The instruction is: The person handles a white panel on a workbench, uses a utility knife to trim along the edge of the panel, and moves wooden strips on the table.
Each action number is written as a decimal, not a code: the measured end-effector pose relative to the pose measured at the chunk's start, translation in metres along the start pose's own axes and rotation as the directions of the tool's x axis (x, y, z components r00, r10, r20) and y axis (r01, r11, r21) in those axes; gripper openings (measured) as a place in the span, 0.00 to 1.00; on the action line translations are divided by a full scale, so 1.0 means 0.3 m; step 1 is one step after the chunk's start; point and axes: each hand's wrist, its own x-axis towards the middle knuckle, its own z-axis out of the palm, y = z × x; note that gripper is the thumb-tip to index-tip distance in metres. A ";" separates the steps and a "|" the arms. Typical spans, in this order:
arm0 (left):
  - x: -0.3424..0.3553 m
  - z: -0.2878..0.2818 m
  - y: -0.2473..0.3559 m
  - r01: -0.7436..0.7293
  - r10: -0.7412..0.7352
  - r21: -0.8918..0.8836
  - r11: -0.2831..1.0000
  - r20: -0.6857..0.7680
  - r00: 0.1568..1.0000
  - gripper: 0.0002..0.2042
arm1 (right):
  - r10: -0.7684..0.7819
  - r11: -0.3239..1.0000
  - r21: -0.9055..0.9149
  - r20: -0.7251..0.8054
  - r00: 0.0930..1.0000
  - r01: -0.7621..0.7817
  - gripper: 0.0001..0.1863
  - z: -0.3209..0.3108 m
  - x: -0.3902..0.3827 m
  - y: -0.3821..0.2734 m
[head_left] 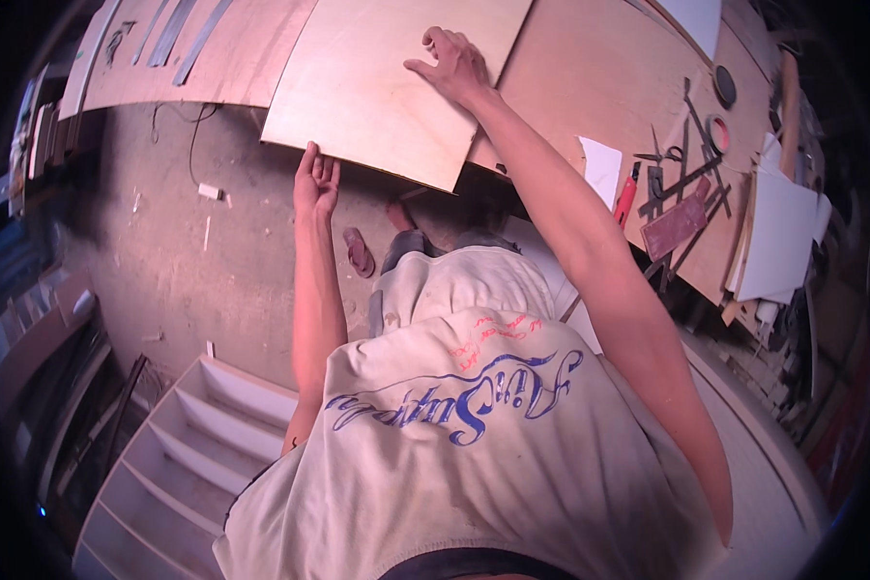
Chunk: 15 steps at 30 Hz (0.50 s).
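Observation:
A pale, thin wooden board point(382, 82) lies on the workbench, its near edge jutting out past the bench. At that edge, toward its left corner, my left hand point(317, 184) is closed on the board, palm turned up and a fingertip showing over the rim. My right hand point(454, 66) is over the upper right part of the board, thumb apart and fingers loosely bent, with nothing in it. Whether its palm touches the surface I cannot tell.
On the bench point(561, 82) at right are a red-handled cutter point(625, 198), scissors point(659, 155), a tape roll point(717, 133) and dark metal strips. Grey strips point(171, 34) lie far left. A slipper point(359, 253) is on the floor; a white shelf unit point(169, 454) stands lower left.

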 end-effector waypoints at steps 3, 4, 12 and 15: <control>-0.035 0.005 -0.027 -0.048 0.048 0.031 0.998 0.002 0.999 0.25 | -0.050 0.995 -0.087 -0.075 0.996 0.044 0.22 0.057 0.001 0.045; -0.065 0.007 -0.052 -0.034 0.034 0.029 0.999 0.007 0.999 0.28 | -0.054 0.994 -0.104 -0.076 0.996 0.046 0.22 0.070 0.007 0.044; -0.417 0.090 -0.504 -0.025 0.018 0.141 0.990 0.051 0.999 0.19 | -0.028 0.999 -0.023 -0.025 0.999 0.027 0.19 0.062 0.013 0.041; -0.429 0.127 -0.522 -0.049 0.036 0.144 0.988 0.091 0.995 0.13 | -0.025 1.000 -0.001 -0.040 0.999 0.025 0.18 0.067 0.006 0.045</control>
